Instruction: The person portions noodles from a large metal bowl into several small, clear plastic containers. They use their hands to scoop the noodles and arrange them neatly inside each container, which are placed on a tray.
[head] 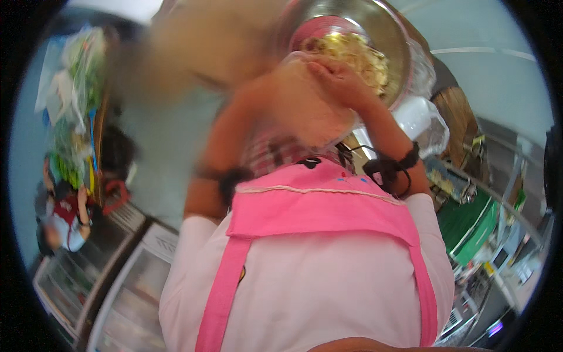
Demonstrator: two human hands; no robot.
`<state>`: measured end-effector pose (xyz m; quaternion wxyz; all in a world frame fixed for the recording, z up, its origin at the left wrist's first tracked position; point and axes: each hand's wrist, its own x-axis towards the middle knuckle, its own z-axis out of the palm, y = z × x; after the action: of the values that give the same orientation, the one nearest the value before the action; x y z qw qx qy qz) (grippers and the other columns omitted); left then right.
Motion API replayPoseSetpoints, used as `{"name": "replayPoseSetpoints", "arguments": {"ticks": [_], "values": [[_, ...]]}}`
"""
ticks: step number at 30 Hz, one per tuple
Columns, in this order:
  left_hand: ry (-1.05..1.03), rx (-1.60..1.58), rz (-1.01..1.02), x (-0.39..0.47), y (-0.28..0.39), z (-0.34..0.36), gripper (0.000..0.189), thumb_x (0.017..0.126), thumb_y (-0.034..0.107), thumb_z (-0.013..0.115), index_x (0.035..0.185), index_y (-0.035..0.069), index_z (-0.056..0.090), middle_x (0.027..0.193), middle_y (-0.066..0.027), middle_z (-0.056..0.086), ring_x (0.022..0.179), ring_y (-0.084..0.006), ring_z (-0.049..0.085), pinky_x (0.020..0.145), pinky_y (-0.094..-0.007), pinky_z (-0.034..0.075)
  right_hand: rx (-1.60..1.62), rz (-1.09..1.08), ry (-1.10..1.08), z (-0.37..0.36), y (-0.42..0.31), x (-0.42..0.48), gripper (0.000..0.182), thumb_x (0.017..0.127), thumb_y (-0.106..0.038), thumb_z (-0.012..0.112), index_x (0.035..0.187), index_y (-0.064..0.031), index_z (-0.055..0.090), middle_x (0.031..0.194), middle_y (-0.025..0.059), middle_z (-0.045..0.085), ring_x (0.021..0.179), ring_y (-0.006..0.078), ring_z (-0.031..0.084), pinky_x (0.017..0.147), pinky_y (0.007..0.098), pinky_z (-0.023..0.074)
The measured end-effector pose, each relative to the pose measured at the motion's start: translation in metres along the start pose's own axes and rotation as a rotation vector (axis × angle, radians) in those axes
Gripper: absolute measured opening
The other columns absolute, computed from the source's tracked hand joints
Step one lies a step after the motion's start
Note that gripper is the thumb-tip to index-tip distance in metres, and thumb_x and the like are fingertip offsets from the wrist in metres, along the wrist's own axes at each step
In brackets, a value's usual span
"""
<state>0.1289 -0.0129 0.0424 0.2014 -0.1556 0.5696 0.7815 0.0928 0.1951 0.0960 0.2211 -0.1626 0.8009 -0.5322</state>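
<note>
Both my hands are at the near edge of a large metal bowl (391, 26). A clear plastic bag (312, 114) with pale orange contents hangs below them, towards my pink apron. My right hand (338, 77) has its fingers closed on the bag's upper part. My left hand (281, 72) is at the bag's other side, blurred and partly hidden, so its grip cannot be made out. Pale yellow chopped food (360, 57) lies in the bowl, beside a pink ribbed surface (321, 28) that may be a basket or colander.
A white plastic container (411, 116) and clear plastic stand right of the bowl. A metal tray of food (444, 180) is farther right. At far left, a person (66, 220) is by bagged green vegetables (85, 66). A blurred tan shape covers the upper left. Glass-topped chests (132, 290) stand lower left.
</note>
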Motion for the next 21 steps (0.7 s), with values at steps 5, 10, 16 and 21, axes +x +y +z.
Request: {"name": "replayPoseSetpoints", "arguments": {"ticks": [5,10,16,21], "values": [[0.007,0.167,-0.036,-0.023,0.026,-0.023,0.052,0.087,0.049,0.047,0.108,0.002,0.057,0.097,-0.0055,0.059,0.084,-0.0104,0.056,0.074,-0.0228,0.045,-0.057,-0.168,-0.208,0.029,-0.025,0.029,0.035,0.091,-0.027,0.047,0.115,-0.0027,0.054,0.094,0.0088,0.062,0.085,0.0151,0.056,0.080,0.0279,0.0429],[-0.057,0.201,-0.073,-0.044,0.035,-0.064,0.061,0.084,0.056,0.046,0.109,0.001,0.056,0.097,-0.0063,0.060,0.085,-0.0122,0.057,0.073,-0.0233,0.046,-0.033,-0.193,-0.278,0.061,-0.049,0.051,0.035,0.091,-0.029,0.048,0.115,-0.0039,0.055,0.099,0.0054,0.060,0.092,0.0106,0.053,0.080,0.0256,0.0425],[0.215,-0.290,0.129,-0.100,0.043,-0.080,0.063,0.084,0.058,0.044,0.111,0.002,0.054,0.098,-0.0048,0.060,0.086,-0.0135,0.059,0.072,-0.0238,0.047,0.178,0.121,-0.309,0.065,-0.057,0.043,0.045,0.092,-0.036,0.043,0.117,-0.0002,0.052,0.103,0.0059,0.058,0.094,0.0122,0.054,0.080,0.0246,0.0426],[0.120,-0.523,0.139,-0.080,0.023,-0.083,0.063,0.084,0.058,0.042,0.114,0.004,0.052,0.100,-0.0046,0.058,0.088,-0.0150,0.058,0.074,-0.0252,0.047,0.500,0.234,0.206,0.091,-0.069,0.031,0.040,0.089,-0.035,0.049,0.100,0.0011,0.060,0.085,0.0029,0.058,0.077,0.0094,0.053,0.069,0.0228,0.0426]]}}
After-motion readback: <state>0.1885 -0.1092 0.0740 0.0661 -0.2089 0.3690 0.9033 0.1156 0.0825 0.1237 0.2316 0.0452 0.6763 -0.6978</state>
